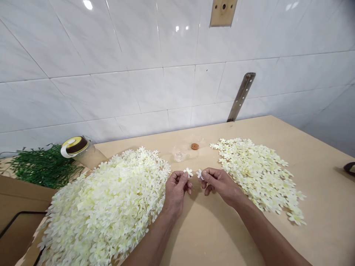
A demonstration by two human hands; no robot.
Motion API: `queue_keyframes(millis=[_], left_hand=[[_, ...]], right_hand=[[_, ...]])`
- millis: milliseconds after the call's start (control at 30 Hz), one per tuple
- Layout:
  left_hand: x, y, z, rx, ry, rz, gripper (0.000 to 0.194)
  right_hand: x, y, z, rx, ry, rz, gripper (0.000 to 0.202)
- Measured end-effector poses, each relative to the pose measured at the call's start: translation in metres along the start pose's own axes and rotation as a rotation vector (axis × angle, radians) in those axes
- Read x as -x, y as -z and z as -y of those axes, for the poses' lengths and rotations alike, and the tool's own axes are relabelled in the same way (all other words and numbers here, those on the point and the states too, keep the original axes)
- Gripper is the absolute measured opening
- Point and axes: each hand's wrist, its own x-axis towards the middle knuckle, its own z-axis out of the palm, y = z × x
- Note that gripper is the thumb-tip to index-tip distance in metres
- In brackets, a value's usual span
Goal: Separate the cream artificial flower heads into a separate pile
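Note:
Between finger and thumb, my left hand (177, 190) pinches a small white artificial flower (189, 172) with a pale yellow middle. A second white flower (199, 174) is pinched in my right hand (219, 183), a short gap away from the first. Both hands are raised over the table in front of me. Beside my left forearm rises a large heap of cream-white flowers (111, 207). To the right of my right hand, a flatter spread of similar flowers (255, 173) lies on the table.
Behind my hands are a brown round piece (195, 146) and a clear plastic piece (179, 156) on the wooden table (318, 207). A lidded bottle (83, 151) leans at the left by green artificial foliage (41, 166) and a cardboard box (22, 207). A tiled wall (144, 92) stands behind.

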Motion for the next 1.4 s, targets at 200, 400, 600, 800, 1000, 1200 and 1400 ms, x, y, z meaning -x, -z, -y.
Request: queue_keyframes(millis=[200,400,600,800,1000,1200,1400], left_hand=[[0.001,0.001,0.004,-0.009,0.021,0.069,0.035],[-0.001,0.003,0.011,0.011,0.039,0.105,0.036],[0.000,0.001,0.009,-0.001,0.048,0.115,0.039],[0.003,-0.003,0.010,-0.144,0.014,0.099,0.035],[0.002,0.000,0.016,-0.214,-0.040,0.093,0.033],[0.000,-0.001,0.010,-0.181,-0.103,-0.005,0.035],[0.003,0.000,0.014,-0.258,-0.191,-0.049,0.034]], right_hand=[[-0.003,0.005,-0.005,-0.136,0.056,-0.095,0.033],[-0.001,0.003,-0.002,-0.245,0.033,-0.049,0.037],[-0.006,0.005,0.009,-0.172,0.005,-0.152,0.044],[-0.023,-0.017,0.049,0.286,0.087,-0.185,0.041],[-0.035,-0.043,0.074,0.443,0.249,0.049,0.037],[-0.027,-0.012,0.038,0.371,0.026,-0.055,0.052],[-0.021,-0.012,0.009,0.200,-0.016,0.123,0.045]])
